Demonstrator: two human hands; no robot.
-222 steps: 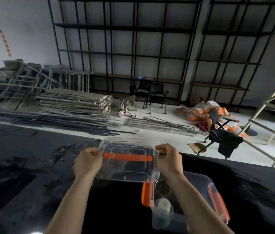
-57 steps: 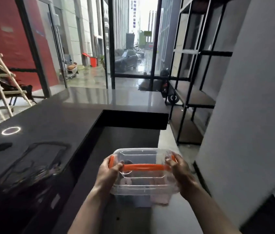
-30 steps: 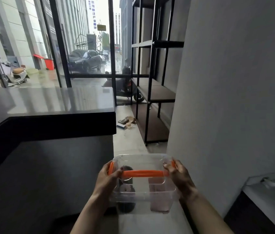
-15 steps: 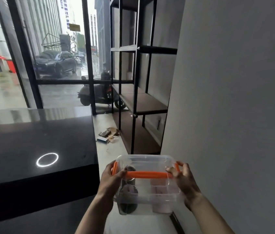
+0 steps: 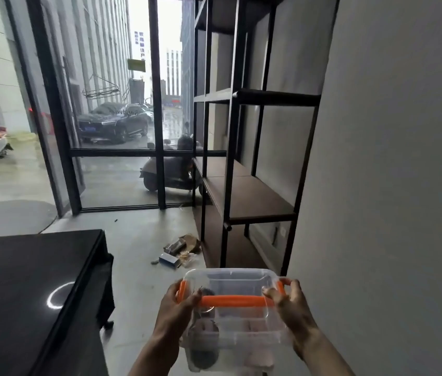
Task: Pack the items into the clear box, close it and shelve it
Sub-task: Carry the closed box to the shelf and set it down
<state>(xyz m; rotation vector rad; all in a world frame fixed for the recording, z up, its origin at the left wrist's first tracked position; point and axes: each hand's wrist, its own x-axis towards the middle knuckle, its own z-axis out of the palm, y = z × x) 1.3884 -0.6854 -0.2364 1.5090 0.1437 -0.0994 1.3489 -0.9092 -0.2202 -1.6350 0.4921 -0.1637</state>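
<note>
I carry the clear box [image 5: 237, 325] in front of me with its lid on and its orange handle [image 5: 234, 301] lying flat across the top. My left hand [image 5: 177, 312] grips the left side by the orange clasp. My right hand [image 5: 290, 308] grips the right side. Through the plastic I make out a dark round item on the left and a pale one on the right. The black metal shelf [image 5: 247, 198] with brown boards stands ahead and to the right, beyond the box.
A black glossy counter [image 5: 24, 294] fills the lower left. A grey wall [image 5: 390, 185] runs along the right. Small litter [image 5: 178, 252] lies on the concrete floor ahead. Glass panes with black frames [image 5: 157, 104] close the far end, with a scooter outside.
The view has swung and moved forward: the counter has slid to the left and the shelf looks nearer. Both hands keep the same hold on the closed box.
</note>
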